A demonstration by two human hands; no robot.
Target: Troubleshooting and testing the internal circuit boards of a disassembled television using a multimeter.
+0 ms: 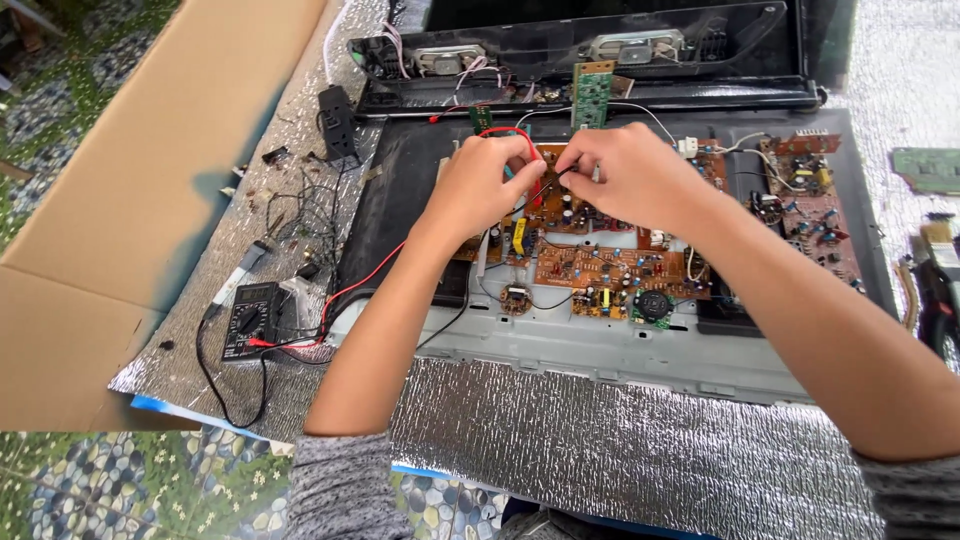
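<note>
Two hands at work over an opened flat-screen set, back cover off, chassis [600, 350] lying flat on silver quilted foil sheeting [620, 450].

Left hand [480, 185]: grip pinched shut on the red probe lead [505, 131], which loops over the fingers at 12 o'clock. Right hand [630, 175]: grip closed on a thin black probe tip [562, 172], pointing toward the left hand at 9 o'clock. Both tips meet over the upper brown circuit board [560, 205]; cannot tell the exact contact point, the fingers hide it.

Progress, as a judgement: disassembly looks done, boards exposed, meter hooked up. Probing appears under way on the upper part of the board. The lower board [610, 270], at 6 o'clock of the hands, and the right-hand board [810, 200], at 3 o'clock, sit untouched. Nothing reassembled.

Materials:
- Boards: tan-orange laminate, matte, studded with small cylindrical capacitors and a round black coil.
- Chassis: pale grey pressed sheet metal, black glossy plastic frame around it.
- Multimeter [250, 320]: small black box with dial, at 8 o'clock of the hands, red and black leads trailing from it.
- Green narrow board [592, 95] standing at 12 o'clock, beside two oval speakers [635, 45].
- Cardboard sheet [120, 200], flat brown, far at 9 o'clock.
- Foil: crinkled, reflective, soft-looking.
- Sleeves: grey knit, pushed up.
</note>
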